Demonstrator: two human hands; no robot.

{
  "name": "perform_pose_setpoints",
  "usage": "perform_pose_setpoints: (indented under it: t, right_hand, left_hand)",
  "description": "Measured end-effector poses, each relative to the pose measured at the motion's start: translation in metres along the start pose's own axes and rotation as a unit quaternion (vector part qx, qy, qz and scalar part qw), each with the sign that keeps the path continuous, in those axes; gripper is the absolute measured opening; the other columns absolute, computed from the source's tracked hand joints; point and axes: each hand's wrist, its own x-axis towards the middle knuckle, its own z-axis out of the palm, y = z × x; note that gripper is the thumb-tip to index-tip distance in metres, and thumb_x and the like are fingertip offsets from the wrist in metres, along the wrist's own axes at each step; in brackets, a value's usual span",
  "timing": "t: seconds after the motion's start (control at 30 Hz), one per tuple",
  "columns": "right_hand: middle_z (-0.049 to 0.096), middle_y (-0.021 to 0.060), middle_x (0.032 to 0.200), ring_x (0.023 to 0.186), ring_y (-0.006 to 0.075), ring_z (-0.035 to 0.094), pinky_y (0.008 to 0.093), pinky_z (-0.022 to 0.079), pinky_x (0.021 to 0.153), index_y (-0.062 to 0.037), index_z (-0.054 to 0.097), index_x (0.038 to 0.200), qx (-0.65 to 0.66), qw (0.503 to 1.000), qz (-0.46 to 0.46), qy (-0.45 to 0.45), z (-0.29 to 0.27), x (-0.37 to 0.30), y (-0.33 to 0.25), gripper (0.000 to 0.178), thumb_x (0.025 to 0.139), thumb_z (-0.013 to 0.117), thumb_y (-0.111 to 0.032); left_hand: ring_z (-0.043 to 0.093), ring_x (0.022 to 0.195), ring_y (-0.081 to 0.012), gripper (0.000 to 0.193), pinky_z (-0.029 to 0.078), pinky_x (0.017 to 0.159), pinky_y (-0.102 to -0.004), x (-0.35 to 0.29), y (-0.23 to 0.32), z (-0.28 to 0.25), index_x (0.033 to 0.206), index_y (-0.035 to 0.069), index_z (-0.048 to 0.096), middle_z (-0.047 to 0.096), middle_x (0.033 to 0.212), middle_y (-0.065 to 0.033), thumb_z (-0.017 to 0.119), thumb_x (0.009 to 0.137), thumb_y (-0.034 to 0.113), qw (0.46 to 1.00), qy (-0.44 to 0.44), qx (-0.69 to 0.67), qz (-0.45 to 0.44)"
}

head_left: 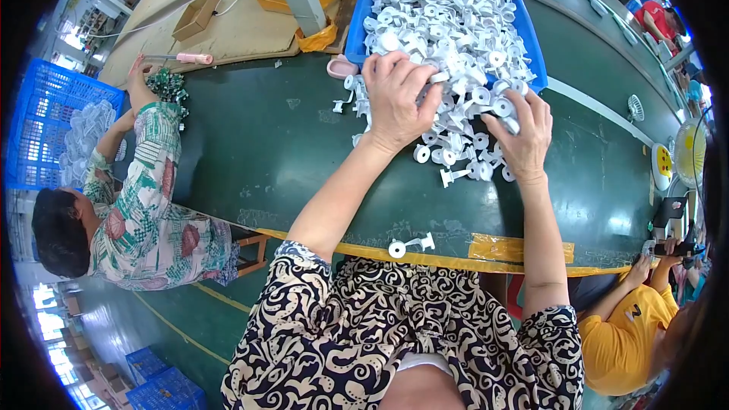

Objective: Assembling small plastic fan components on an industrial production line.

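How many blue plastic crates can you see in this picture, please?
4: one tray heaped with white parts ahead of the hands, one mesh crate at far left, and two crates on the floor at lower left. Others may be hidden.

Plastic parts [448, 23] spill out of the bin [534, 45] onto the desk [266, 152], one stray part [408, 245] sits at the near edge, cardboard box [196, 15] far left.

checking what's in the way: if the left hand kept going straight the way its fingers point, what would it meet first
Most likely the heap of small white plastic parts in the blue plastic tray; the left hand already rests on its spilled edge, though depth is unclear.
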Motion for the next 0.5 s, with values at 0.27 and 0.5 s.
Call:
perform_pose_setpoints:
  t: [0.27, 0.5]
  right_hand:
    - [0.062, 0.0124, 0.122, 0.113, 0.0319, 0.058, 0.044, 0.047, 0.098, -0.0105, 0.068, 0.119, 0.024, 0.988, 0.146, -0.048, -0.017, -0.027, 0.028, 0.052, 0.075, 0.086, -0.032]
    - [0.056, 0.0153, 0.136, 0.125, 0.0314, 0.055, 0.0412, 0.046, 0.103, -0.0085, 0.067, 0.124, 0.114, 0.962, 0.24, -0.057, -0.039, -0.044, 0.026, 0.051, 0.078, 0.083, -0.024]
  left_hand:
    - [0.051, 0.117, -0.0341, 0.049, 0.036, 0.102, -0.0507, -0.036, 0.018, -0.058, 0.121, 0.009, 0.063, 0.061, 0.117, -0.0099, 0.077, 0.076, 0.021, 0.994, -0.088, -0.037, -0.062]
    - [0.039, 0.14, -0.0344, 0.059, 0.031, 0.115, -0.0568, -0.107, 0.073, -0.129, 0.135, 0.018, 0.056, 0.047, 0.145, -0.0133, 0.074, 0.085, 0.041, 0.852, -0.45, -0.253, 0.085]
